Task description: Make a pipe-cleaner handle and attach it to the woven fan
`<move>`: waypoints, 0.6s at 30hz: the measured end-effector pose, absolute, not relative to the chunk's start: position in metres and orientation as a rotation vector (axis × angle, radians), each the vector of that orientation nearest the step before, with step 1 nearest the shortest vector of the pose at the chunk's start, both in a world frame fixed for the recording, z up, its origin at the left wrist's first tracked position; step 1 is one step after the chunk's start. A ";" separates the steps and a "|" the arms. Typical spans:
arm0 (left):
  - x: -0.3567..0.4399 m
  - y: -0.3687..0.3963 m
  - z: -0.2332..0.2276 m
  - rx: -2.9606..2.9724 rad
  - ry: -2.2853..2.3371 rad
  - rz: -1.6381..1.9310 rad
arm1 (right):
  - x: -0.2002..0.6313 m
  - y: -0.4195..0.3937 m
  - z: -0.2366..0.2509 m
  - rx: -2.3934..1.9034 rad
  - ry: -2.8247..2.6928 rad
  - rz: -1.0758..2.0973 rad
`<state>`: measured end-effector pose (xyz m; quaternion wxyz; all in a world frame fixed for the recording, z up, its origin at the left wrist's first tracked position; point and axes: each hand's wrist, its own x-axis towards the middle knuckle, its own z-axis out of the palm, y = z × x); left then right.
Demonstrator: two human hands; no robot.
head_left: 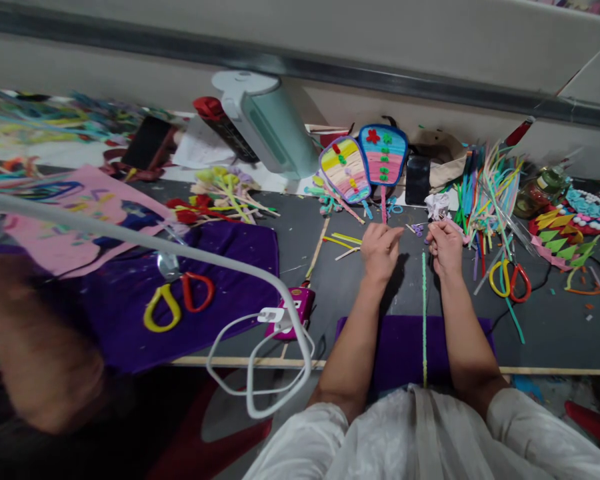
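Head view. Both forearms reach forward over the dark table (555, 320), nearly parallel, with the wrists a little bent down. The left hand (380, 250) lies palm down, its fingers curled and narrow, the tips pointing toward the right hand; whether it holds something I cannot tell. The right hand (445, 248) is closed in a pinch on the upper end of a thin green stem (423, 313) — the stem runs straight from that hand down toward the body, between the two forearms, across a purple cloth (405, 347) at the near table edge.

Taking the stem as landmark: just beyond its top stand two striped fans (363, 163) leaning at the wall, and a crumpled white paper (437, 203). To the right of the stem lie scissors (510, 280) with yellow and red handles, near the right wrist, and beyond them a heap of coloured sticks (485, 187). To the left of the stem the table is bare for a stretch, then a pink device (297, 310) with a white cable (260, 373) — well apart from the left arm. The wooden table edge (230, 362) crosses just under the elbows.
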<state>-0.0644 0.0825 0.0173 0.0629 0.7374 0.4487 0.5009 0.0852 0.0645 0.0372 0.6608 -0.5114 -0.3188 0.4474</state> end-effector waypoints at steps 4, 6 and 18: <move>-0.066 0.085 0.015 2.161 1.394 1.524 | 0.088 0.064 0.038 -1.150 -0.739 1.116; -0.067 0.087 0.015 2.139 1.427 1.532 | 0.090 0.064 0.040 -1.149 -0.750 1.167; -0.074 0.092 0.014 2.071 1.475 1.574 | 0.095 0.060 0.046 -1.113 -0.775 1.271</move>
